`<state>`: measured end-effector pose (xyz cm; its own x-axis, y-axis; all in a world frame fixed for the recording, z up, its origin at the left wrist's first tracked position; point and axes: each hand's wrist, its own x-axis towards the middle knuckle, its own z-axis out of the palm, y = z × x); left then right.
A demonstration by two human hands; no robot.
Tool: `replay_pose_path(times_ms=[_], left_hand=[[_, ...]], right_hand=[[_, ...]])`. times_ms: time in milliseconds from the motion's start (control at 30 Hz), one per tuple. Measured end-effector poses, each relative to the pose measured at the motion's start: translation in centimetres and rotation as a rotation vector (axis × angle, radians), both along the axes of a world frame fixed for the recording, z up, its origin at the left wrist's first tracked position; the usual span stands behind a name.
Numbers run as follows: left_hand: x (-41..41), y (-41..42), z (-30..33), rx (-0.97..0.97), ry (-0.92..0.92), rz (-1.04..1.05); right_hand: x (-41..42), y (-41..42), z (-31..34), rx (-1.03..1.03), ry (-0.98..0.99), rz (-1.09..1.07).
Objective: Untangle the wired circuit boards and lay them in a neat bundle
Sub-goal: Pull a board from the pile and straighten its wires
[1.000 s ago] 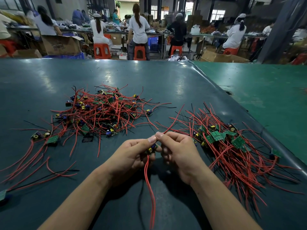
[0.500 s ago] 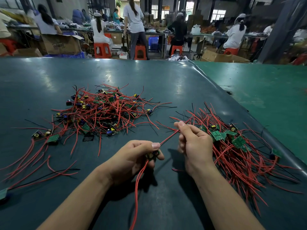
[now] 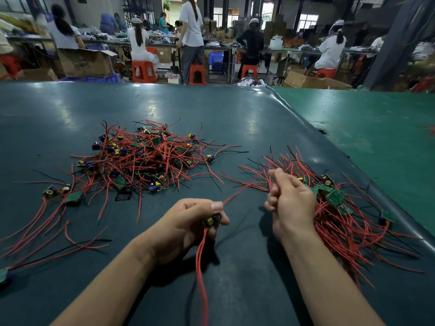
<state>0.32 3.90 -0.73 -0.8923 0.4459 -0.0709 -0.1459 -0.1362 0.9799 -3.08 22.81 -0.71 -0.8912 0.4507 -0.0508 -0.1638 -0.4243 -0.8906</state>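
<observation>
**Drawing one wire taut between two piles**

Gripping a small circuit board (image 3: pixel 213 220), our left hand (image 3: pixel 188 222) pinches it; our right hand (image 3: pixel 290 203) curls around its red wire (image 3: pixel 235 195) beside the sorted bundle (image 3: pixel 348 220). Bare worktop (image 3: pixel 211 109) lies beyond the tangled pile (image 3: pixel 146 158); its raised edge (image 3: pixel 353 170) borders the bundle.

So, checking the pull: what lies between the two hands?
Head view: a taut red wire spans from left hand toward right hand over bare table.

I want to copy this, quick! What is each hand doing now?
Left hand: fingers grip a small circuit board with red wires.
Right hand: fingers curled, pinching a red wire.
</observation>
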Motion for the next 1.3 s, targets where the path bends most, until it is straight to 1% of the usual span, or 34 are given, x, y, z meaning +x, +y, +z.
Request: replay_pose_path(times_ms=[67,133,200,267,367,467,633,700,733,767,800,867,933,967,1033,1100,1167,1233,1300], left_hand=[[-0.2,0.3,0.2,0.095,-0.085,0.098],[-0.4,0.5,0.3,0.127,-0.125,0.151],[-0.3,0.5,0.4,0.103,-0.112,0.154],[-0.1,0.6,0.3,0.056,-0.081,0.126],[0.0,0.8,0.2,0.037,-0.065,0.087],[-0.1,0.5,0.2,0.035,-0.061,0.061],[0.0,0.2,0.1,-0.004,-0.052,0.005],[-0.1,0.1,0.0,0.023,-0.057,0.023],[-0.2,0.1,-0.1,0.055,-0.067,0.054],[-0.3,0.3,-0.1,0.092,-0.077,0.098],[-0.5,0.4,-0.2,0.125,-0.08,0.155],[-0.6,0.7,-0.3,0.173,-0.062,0.262],[-0.7,0.9,-0.3,0.187,-0.049,0.3],[-0.7,0.9,-0.4,0.179,-0.044,0.298],[-0.7,0.8,-0.3,0.141,-0.025,0.293],[-0.6,0.9,-0.4,0.138,-0.018,0.291],[-0.7,1.1,-0.4,0.138,-0.028,0.309],[-0.9,1.2,-0.4,0.144,-0.046,0.366],[-1.4,1.0,-0.5,0.181,-0.061,0.421]], right_hand=[[0.4,-0.9,-0.2,0.07,0.0,0.085],[0.8,-1.7,-0.3,0.152,-0.025,0.236],[1.3,-2.3,-0.3,0.228,-0.071,0.447],[1.6,-2.8,-0.3,0.251,-0.081,0.567],[1.7,-2.9,-0.2,0.208,-0.047,0.555],[1.4,-2.5,0.0,0.145,0.0,0.424],[0.8,-1.6,0.1,-0.045,0.046,0.156],[0.6,-1.4,0.0,-0.109,0.054,0.116],[0.5,-1.4,0.0,-0.125,0.039,0.13],[0.5,-1.3,0.1,-0.105,0.006,0.175],[0.7,-1.4,0.1,-0.031,-0.039,0.253],[1.3,-2.1,0.0,0.208,-0.12,0.493],[2.3,-3.0,-0.3,0.383,-0.113,0.728],[2.6,-3.4,-0.5,0.408,-0.073,0.792],[3.0,-3.6,-0.6,0.396,-0.007,0.828],[3.0,-3.3,-0.4,0.396,0.018,0.821],[3.0,-3.1,-0.3,0.445,0.028,0.794],[3.0,-3.4,-0.2,0.508,0.038,0.731],[2.9,-3.6,-0.1,0.489,0.072,0.615]])
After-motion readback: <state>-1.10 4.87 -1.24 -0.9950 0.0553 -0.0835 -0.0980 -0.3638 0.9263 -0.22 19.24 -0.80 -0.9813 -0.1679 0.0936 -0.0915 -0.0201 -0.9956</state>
